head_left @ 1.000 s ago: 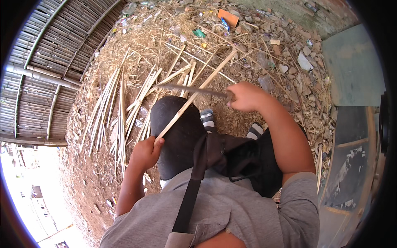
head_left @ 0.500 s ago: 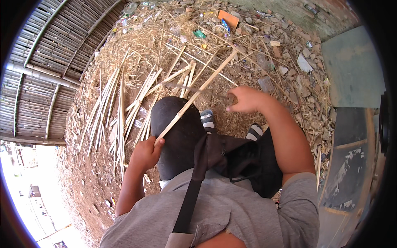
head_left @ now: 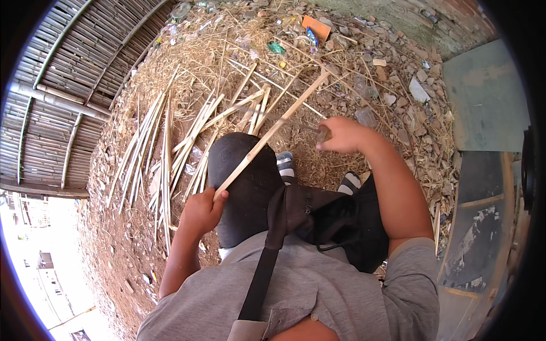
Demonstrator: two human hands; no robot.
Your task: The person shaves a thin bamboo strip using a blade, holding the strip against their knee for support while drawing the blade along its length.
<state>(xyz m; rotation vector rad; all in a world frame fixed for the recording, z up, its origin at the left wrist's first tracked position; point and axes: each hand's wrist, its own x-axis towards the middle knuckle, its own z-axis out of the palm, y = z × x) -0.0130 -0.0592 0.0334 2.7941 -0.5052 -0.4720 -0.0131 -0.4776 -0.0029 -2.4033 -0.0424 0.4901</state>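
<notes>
Left hand (head_left: 203,210), at eight o'clock, pinches a pale strip (head_left: 264,142); right hand (head_left: 344,135), at two o'clock, clenches a tool handle (head_left: 324,134); its blade is blurred.

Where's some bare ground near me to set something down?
Best is the brown soil to your left, nearer you than the loose strips and outside your left forearm, though small litter dots it. Ahead it's crowded with strips and straw; rightward, with rubble. Between your left hand and right hand, the held strip and blurred tool take up room.
</notes>
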